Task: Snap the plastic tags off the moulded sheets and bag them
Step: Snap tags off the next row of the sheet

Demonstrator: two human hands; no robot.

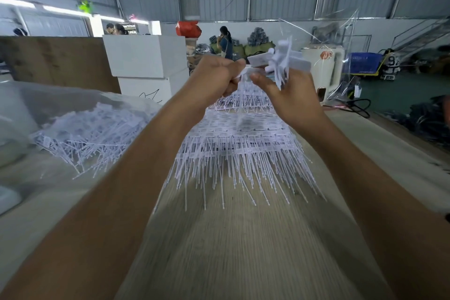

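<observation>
Both hands are raised above the table. My left hand point(220, 75) grips the near end of a white moulded sheet piece point(246, 73) in a fist. My right hand point(289, 95) holds a bundle of white plastic tags point(280, 61), thumb on the near side and fingers behind. The two hands almost touch. Below them a stack of moulded tag sheets point(238, 139) lies on the wooden table point(231, 238), thin stems fanning toward me. At the left, a heap of loose tags point(92, 131) lies in a clear plastic bag point(36, 100).
White boxes point(146, 56) stand stacked beyond the table, with a brown board point(56, 56) to their left. A white machine point(326, 68) and a blue crate point(364, 61) are at the right. People stand in the background. Cables lie on the green floor at the right.
</observation>
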